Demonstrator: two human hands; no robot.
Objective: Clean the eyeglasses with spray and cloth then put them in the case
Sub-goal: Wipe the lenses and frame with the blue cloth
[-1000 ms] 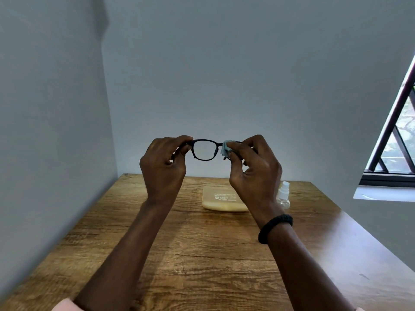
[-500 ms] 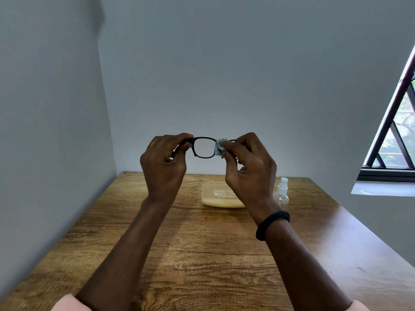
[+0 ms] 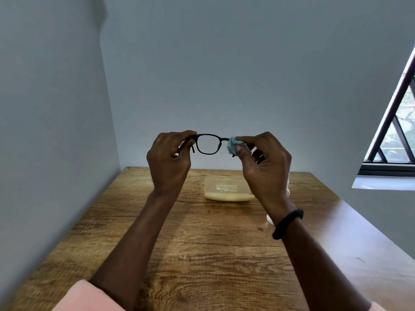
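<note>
Status vs 0.5 s ago: the cloth (image 3: 234, 146) has slid right along the eyeglasses (image 3: 208, 144). It was bunched at the bridge, against the inner edge of the lens on the left. It now sits over the lens on the right, and the bridge is exposed again. That roughly matches where it was 1 s ago, so this looks like a back-and-forth wipe.

- Right hand (image 3: 265, 167): thumb and index finger pinch the cloth around the right lens, other fingers loosely curled behind. The hand is further right than before, so the gap between the hands is wider.
- Left hand (image 3: 168, 162): same grip as before. Thumb and fingertips pinch the frame's left end by the hinge, remaining fingers curled. Position barely changed.
- Eyeglasses: held up in the air between both hands, level, above the far half of the table (image 3: 202, 254). The left lens is uncovered, with the wall showing through it.
- Case (image 3: 226, 189): tan, lying flat on the far side of the table, not moved. Its right end is now hidden behind the right wrist.
- Spray bottle (image 3: 288, 185): was plainly visible right of the wrist. It is now mostly hidden behind the wrist, and only a pale sliver shows.
- A black band (image 3: 287, 223) is on the right wrist, and the window (image 3: 395, 135) is at far right.
</note>
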